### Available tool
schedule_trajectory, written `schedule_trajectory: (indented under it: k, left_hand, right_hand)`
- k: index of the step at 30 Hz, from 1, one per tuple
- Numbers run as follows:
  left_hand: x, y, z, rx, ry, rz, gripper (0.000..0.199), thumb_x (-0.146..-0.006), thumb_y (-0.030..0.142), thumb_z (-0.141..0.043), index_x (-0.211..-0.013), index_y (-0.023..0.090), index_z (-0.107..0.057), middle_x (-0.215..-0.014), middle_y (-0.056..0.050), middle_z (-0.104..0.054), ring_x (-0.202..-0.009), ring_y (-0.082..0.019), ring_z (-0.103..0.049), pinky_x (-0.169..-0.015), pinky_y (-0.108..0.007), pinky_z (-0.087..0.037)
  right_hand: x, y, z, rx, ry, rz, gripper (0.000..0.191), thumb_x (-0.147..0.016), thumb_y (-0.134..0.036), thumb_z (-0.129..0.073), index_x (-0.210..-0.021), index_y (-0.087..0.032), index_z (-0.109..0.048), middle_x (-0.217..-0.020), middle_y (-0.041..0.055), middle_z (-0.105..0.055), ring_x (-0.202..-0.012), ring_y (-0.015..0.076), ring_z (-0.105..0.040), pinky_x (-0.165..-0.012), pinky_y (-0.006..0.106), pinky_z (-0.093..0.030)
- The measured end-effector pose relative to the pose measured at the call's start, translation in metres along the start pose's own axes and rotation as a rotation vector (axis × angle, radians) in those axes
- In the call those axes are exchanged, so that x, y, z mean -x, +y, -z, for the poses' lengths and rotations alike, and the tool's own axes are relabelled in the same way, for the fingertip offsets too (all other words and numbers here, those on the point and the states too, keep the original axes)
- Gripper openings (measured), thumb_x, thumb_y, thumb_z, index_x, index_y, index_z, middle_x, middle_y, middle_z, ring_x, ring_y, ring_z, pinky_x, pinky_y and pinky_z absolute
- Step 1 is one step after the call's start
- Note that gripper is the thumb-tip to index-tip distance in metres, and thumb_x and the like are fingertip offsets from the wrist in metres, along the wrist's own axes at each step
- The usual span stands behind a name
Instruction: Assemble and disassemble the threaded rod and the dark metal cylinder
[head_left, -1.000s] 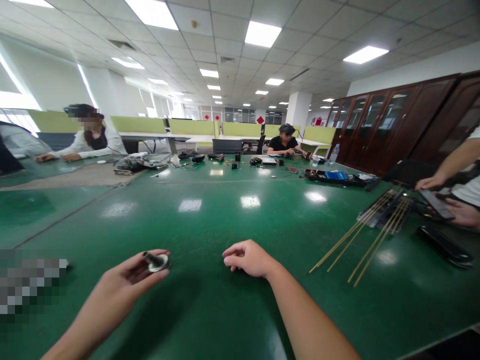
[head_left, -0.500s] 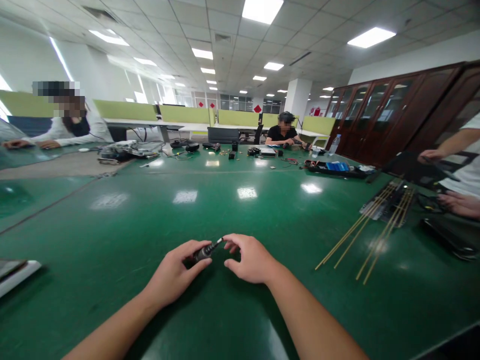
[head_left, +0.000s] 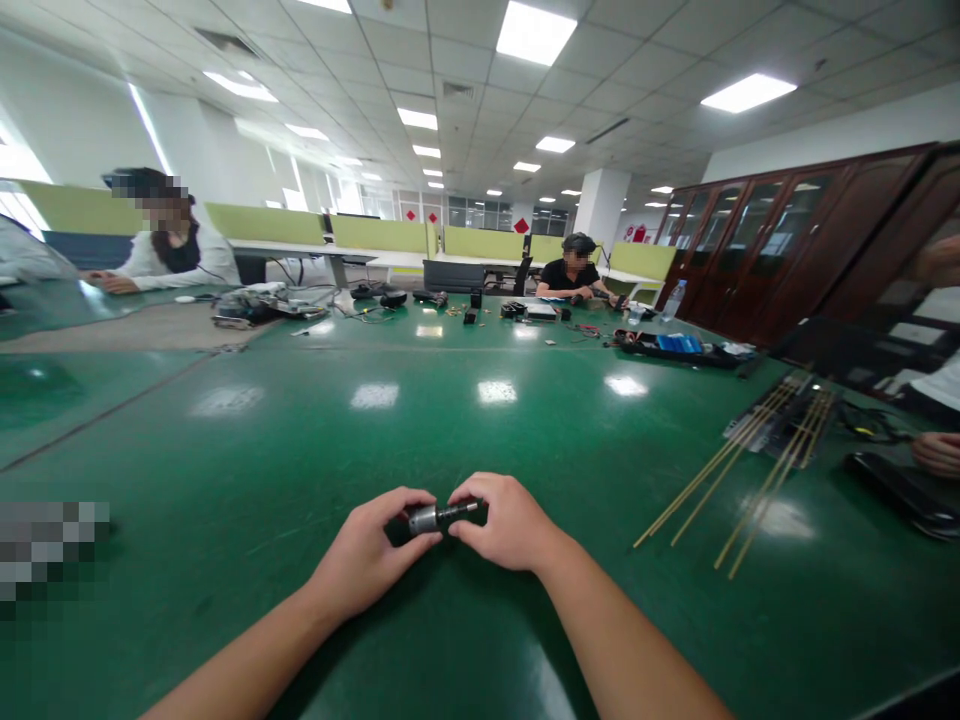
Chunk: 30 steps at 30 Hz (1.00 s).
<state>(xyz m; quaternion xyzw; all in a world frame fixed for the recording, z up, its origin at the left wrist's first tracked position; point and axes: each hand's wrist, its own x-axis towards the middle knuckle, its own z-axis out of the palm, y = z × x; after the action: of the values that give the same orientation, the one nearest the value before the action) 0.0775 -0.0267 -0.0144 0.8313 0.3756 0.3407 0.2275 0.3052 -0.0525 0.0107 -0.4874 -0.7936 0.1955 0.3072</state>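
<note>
My left hand point(head_left: 367, 550) holds a small cylindrical metal part point(head_left: 424, 519) between thumb and fingers. Its body is silver and dark, and a thinner stepped shaft ends in a pale tip pointing right. What kind of part it is, I cannot make out. Around the shaft curls my right hand point(head_left: 510, 520), thumb on the near side and fingers on the far side, with the tip showing in front of the palm. The part is held just above the green tabletop point(head_left: 300, 450), lying roughly level.
Several thin brass-coloured rods point(head_left: 750, 460) lie at the right, beside a black case point(head_left: 896, 495). Farther back are a black tray with blue items point(head_left: 679, 345), a water bottle point(head_left: 673, 300) and tangled electronics point(head_left: 255, 305). Other people sit across and left; a co-worker's hand point(head_left: 937, 455) is at right.
The part has turned from slanting up to nearly level and moved slightly right. My right hand has gone from a fingertip at its tip to curling around the shaft.
</note>
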Motion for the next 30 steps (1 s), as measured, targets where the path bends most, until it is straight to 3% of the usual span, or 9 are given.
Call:
schedule_trajectory:
  k: [7,30]
  left_hand:
    - [-0.0001,0.0015,0.0001,0.007,-0.040,-0.004,0.028,-0.083,0.035,-0.069,-0.109,0.025,-0.064,-0.100,-0.002,-0.069,-0.091,-0.020,-0.064,-0.083,-0.032,-0.050]
    - [0.0001,-0.0009,-0.0005,-0.004,-0.046,-0.002,0.028,-0.081,0.034,-0.072,-0.108,0.028,-0.066,-0.101,0.000,-0.070,-0.092,-0.020,-0.065,-0.083,-0.031,-0.050]
  right_hand:
    - [-0.0005,0.0009,-0.0035,-0.042,-0.018,0.005,0.016,-0.080,-0.029,-0.070,-0.095,-0.023,-0.073,-0.089,0.0019,-0.070,-0.083,0.0171,-0.062,-0.074,0.027,-0.044]
    - [-0.0002,0.0008,-0.0037,-0.021,-0.038,0.008,0.016,-0.082,-0.032,-0.068,-0.093,-0.023,-0.075,-0.086,0.0026,-0.071,-0.080,0.0174,-0.063,-0.073,0.027,-0.044]
